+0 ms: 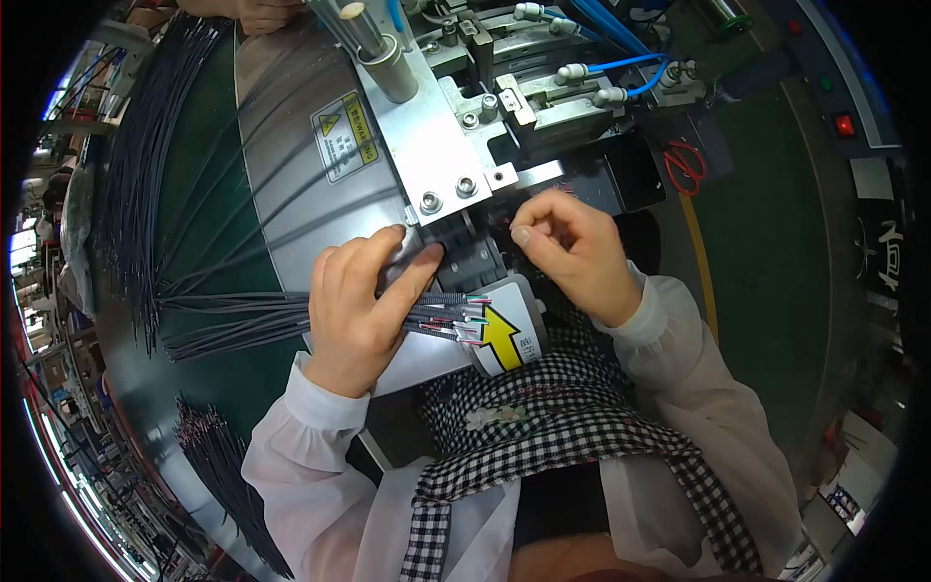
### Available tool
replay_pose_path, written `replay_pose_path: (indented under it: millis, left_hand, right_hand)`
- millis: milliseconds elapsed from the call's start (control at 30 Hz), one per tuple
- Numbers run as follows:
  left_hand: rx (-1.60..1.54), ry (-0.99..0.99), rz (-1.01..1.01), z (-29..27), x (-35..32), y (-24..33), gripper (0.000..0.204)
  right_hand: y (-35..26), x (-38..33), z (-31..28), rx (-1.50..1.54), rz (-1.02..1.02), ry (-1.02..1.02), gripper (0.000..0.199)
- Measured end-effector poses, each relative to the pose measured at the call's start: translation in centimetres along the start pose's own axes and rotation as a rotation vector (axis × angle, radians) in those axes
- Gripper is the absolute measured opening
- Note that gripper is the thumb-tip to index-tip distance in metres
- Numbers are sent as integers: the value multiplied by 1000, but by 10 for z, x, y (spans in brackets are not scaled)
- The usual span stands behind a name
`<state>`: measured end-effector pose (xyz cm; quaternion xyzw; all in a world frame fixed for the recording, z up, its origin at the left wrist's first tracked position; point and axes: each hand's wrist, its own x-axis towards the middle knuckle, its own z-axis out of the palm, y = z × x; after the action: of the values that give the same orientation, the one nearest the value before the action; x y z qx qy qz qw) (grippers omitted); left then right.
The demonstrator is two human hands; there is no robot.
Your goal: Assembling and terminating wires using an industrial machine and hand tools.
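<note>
My left hand (354,306) is closed over a bundle of black cables (233,315) beside the machine's front. The cable ends poke out past its thumb, showing thin red, green and white wires. Its fingertips and thumb reach toward the dark feed block (470,264) below the metal plate (441,145). To the right of that block, my right hand (579,257) is curled, thumb and forefinger together; anything between them is too small to make out. A white label with a yellow arrow (501,339) lies just under the cable ends.
Long black cables (145,165) hang over the green table at left, with another bundle (218,456) nearer me. Pneumatic cylinders with blue hoses (626,66) stand behind the plate. Red-handled scissors (685,167) lie by a black tray (635,175). Another person's hand (267,15) is at the top left.
</note>
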<state>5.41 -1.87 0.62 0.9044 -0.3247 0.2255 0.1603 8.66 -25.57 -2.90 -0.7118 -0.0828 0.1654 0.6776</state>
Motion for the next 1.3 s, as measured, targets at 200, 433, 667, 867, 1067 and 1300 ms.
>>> replay_pose_path:
  millis: [200, 433, 667, 867, 1067, 1300]
  left_hand:
    - [-32, -82, -120, 1, -2, 18, 42]
    - [-217, -84, -191, -4, 6, 31, 30]
    - [-443, -42, -396, -4, 13, 39, 19]
    - [-451, -47, -419, -3, 14, 38, 14]
    - [-457, -126, -457, -4, 14, 40, 7]
    - [-506, -184, -509, -5, 16, 41, 26]
  right_hand:
    - [-11, -10, 8, -237, -597, -64, 11]
    - [-16, -14, 8, 36, -337, -106, 15]
    - [-11, -13, 7, 166, -171, -135, 12]
    - [-6, -14, 13, 268, -108, -63, 9]
    - [-8, -14, 13, 87, -306, 15, 9]
    - [-9, -13, 13, 55, -367, 33, 8]
